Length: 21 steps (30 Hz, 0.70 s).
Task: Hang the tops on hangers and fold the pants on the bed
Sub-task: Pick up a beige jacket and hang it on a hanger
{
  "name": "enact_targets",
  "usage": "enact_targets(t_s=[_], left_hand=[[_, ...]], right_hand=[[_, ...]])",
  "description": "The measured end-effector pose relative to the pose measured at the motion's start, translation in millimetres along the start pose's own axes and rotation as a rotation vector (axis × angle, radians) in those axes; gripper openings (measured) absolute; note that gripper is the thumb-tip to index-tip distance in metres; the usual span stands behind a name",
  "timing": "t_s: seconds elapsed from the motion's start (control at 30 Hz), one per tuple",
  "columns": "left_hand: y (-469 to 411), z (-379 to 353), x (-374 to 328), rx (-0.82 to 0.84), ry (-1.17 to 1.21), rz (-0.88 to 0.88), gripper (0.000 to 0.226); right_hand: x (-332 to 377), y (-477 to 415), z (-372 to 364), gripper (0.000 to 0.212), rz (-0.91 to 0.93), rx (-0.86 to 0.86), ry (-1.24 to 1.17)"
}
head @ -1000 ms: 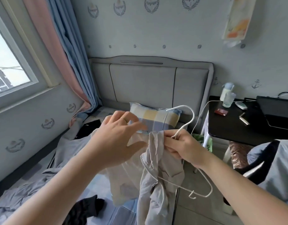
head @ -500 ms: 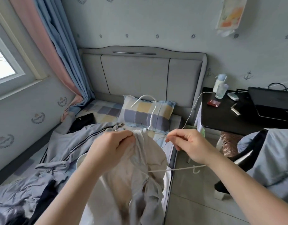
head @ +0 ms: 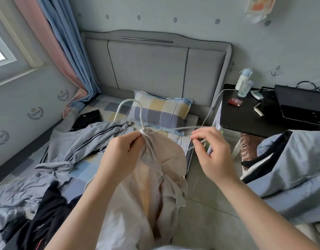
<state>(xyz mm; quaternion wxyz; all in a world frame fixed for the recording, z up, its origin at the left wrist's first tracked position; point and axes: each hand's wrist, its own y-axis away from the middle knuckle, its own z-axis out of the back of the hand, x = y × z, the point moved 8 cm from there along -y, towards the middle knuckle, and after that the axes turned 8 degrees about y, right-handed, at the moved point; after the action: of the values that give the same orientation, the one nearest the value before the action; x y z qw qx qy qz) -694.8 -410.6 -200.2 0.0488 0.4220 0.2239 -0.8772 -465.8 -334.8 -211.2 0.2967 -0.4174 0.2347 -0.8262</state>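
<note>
Left hand [head: 123,152] pinches the beige top [head: 155,179] at its collar, right under the white hanger [head: 137,112] hook. Right hand [head: 209,152] grips the hanger's arm out to the side, the top hanging below both hands.

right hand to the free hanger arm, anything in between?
Nothing visible. The right hand is already at the bare end of the hanger, pinching it, with no cloth over that arm. The beige top hangs from the other side, bunched at the hanger's neck in the left hand.
</note>
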Motion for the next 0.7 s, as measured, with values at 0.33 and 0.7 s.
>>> enact_targets(t_s=[0.33,0.7], left_hand=[[5.5,-7.3,-11.1,-0.194,0.239,0.057,0.039],[2.8,-3.3,22.5,-0.188,0.264,0.112,0.038]], right_hand=[[-17.1,76.9,-128.6,0.043,-0.426,0.775,-0.155],[-46.8,94.5,-124.6,0.017,-0.428,0.674,-0.223]])
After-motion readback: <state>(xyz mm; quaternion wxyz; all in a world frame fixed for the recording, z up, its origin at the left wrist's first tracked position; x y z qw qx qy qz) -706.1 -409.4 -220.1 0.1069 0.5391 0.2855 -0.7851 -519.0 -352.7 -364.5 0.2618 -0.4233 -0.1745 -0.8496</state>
